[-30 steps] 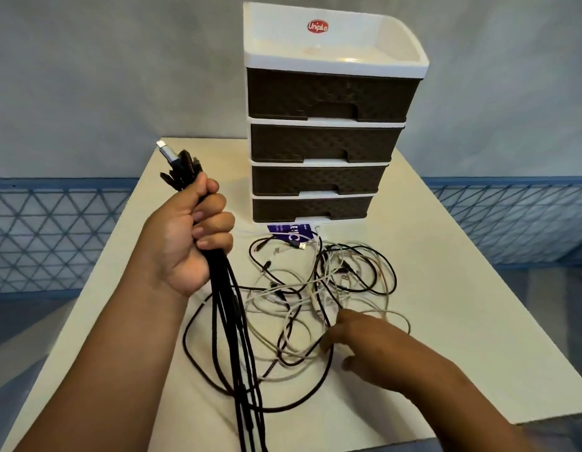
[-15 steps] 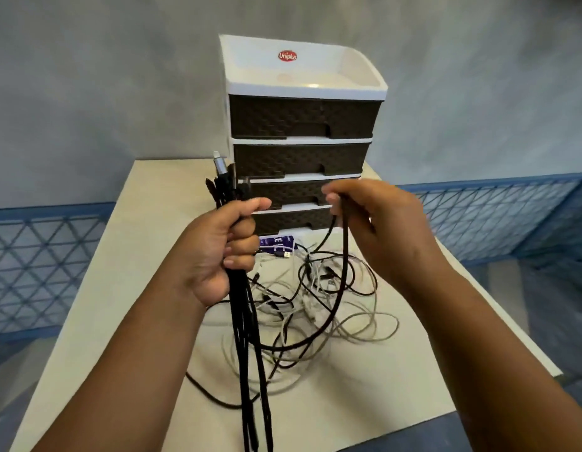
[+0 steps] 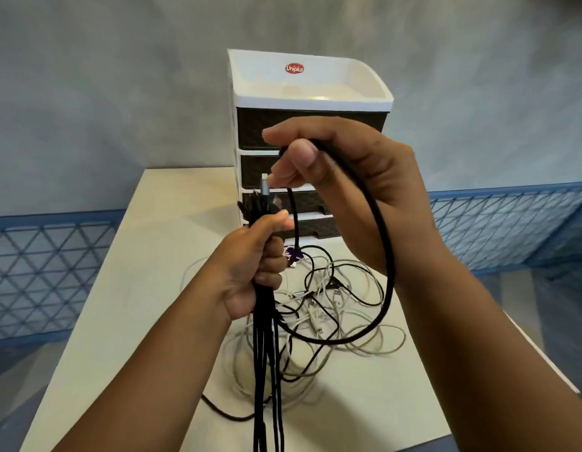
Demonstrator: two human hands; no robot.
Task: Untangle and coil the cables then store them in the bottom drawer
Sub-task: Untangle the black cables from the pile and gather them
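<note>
The right hand [image 3: 358, 190] has left the tangle on the tabletop [image 3: 159, 256] and risen in front of the drawer unit [image 3: 310, 93], pinching a black cable [image 3: 385, 282] that now swings in a wide loop down to the bundle [image 3: 266, 337] in the left hand [image 3: 253, 272], which has lifted closer to the drawers

Cream table [image 3: 146, 288] with a tangle of black and white cables [image 3: 332, 308] before a drawer unit [image 3: 310, 89].

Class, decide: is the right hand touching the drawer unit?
Cannot tell. In the head view the right hand overlaps the drawer unit, gripping a black cable; one view cannot show any gap.
</note>
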